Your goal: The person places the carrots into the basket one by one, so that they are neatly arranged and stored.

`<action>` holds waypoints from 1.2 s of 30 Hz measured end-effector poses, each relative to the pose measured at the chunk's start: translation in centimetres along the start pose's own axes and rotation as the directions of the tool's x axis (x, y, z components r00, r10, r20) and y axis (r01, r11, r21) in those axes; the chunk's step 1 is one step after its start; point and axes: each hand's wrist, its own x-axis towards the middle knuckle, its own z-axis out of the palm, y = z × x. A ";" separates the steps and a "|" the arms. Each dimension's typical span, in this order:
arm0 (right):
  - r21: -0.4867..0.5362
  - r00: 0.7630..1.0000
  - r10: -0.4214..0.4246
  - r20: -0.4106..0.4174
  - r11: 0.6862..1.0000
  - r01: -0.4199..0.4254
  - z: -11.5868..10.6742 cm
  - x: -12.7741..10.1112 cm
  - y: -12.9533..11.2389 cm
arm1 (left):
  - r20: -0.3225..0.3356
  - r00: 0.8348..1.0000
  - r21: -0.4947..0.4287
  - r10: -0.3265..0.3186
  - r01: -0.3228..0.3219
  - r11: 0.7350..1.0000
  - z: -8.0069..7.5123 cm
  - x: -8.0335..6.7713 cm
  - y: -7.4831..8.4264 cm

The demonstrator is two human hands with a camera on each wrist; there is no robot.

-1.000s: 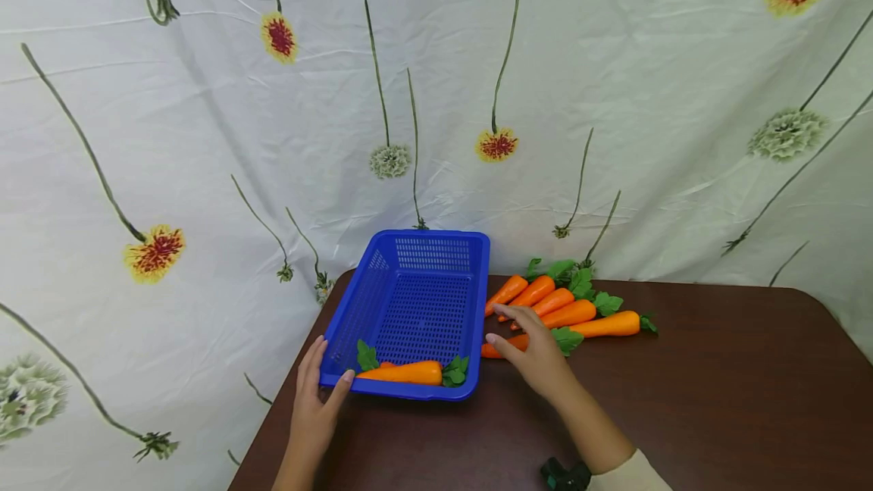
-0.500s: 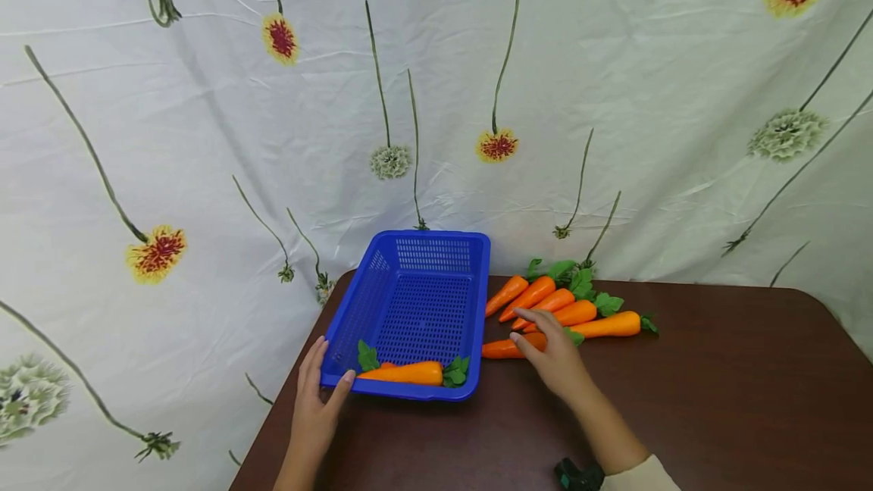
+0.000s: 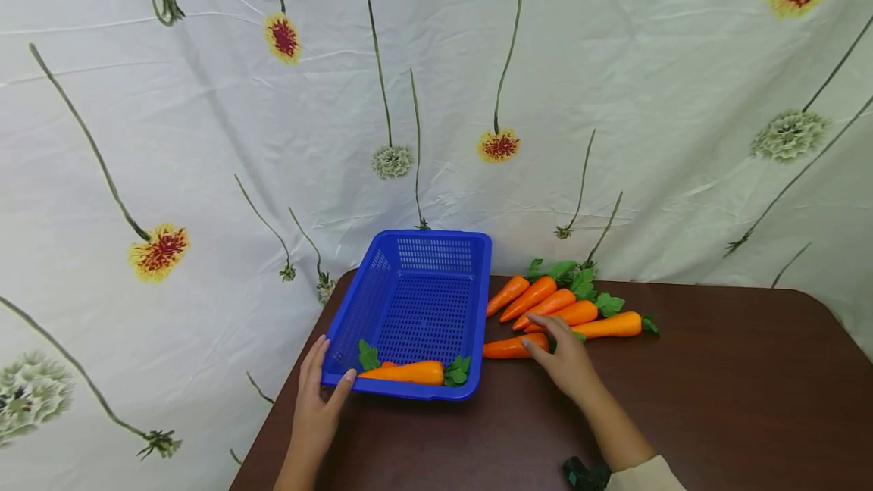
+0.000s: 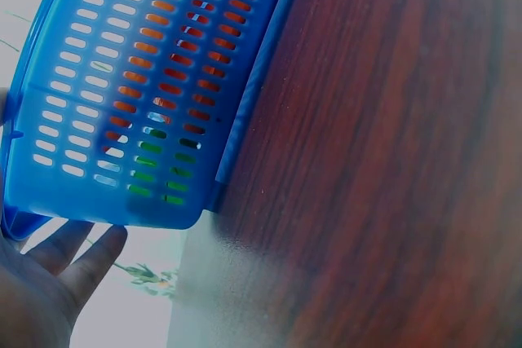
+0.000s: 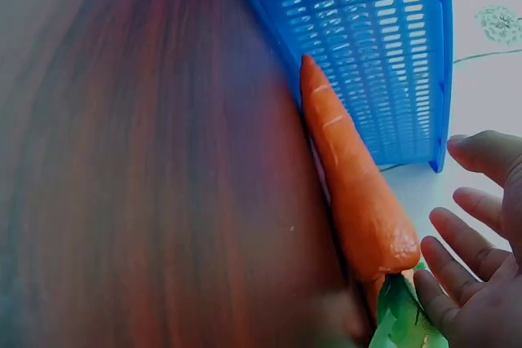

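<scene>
A blue slotted basket (image 3: 416, 301) stands on the left of a dark wooden table (image 3: 716, 400). An orange carrot (image 3: 404, 373) with green leaves lies inside along the near wall. My left hand (image 3: 326, 383) rests against the basket's near left corner, fingers straight (image 4: 77, 254) beside the basket wall (image 4: 147, 79). Right of the basket lies a single carrot (image 3: 510, 347), with more carrots (image 3: 555, 301) behind it. My right hand (image 3: 554, 348) hovers over that carrot's thick end. In the right wrist view the fingers (image 5: 469, 238) are spread beside the carrot (image 5: 351, 193) and hold nothing.
A white cloth printed with flowers (image 3: 498, 144) hangs close behind the table and left of it. The table's left edge (image 3: 273, 430) runs just beside the basket. A dark strap (image 3: 585, 473) sits on my right wrist. Bare tabletop stretches to the right.
My right hand has slid right and back from beside the basket to the thick end of the nearest carrot, uncovering its tip. The left hand and basket have stayed put.
</scene>
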 end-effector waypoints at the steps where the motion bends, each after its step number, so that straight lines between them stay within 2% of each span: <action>1: -0.001 1.000 0.007 0.009 1.000 -0.007 0.0 0.0 0.1 | -0.001 1.000 0.000 0.001 -0.001 1.000 0.0 0.0 0.0; 8: -0.044 0.997 0.053 0.050 0.998 -0.051 -0.1 -0.1 1.0 | 0.001 1.000 0.000 0.000 0.000 1.000 -0.1 0.0 0.0; 15: -0.098 0.997 0.042 0.059 0.994 -0.037 0.1 -0.1 1.4 | 0.001 1.000 -0.001 0.012 -0.012 1.000 -0.1 0.0 0.2; 30: -0.120 0.992 0.071 0.103 0.991 -0.058 -0.3 -0.1 1.8 | -0.001 1.000 0.007 0.010 -0.010 1.000 -0.1 0.0 0.0; 36: -0.137 0.994 0.057 0.097 0.990 -0.043 -0.2 -0.1 1.9 | 0.006 1.000 0.009 0.003 -0.003 1.000 -0.1 -0.1 0.1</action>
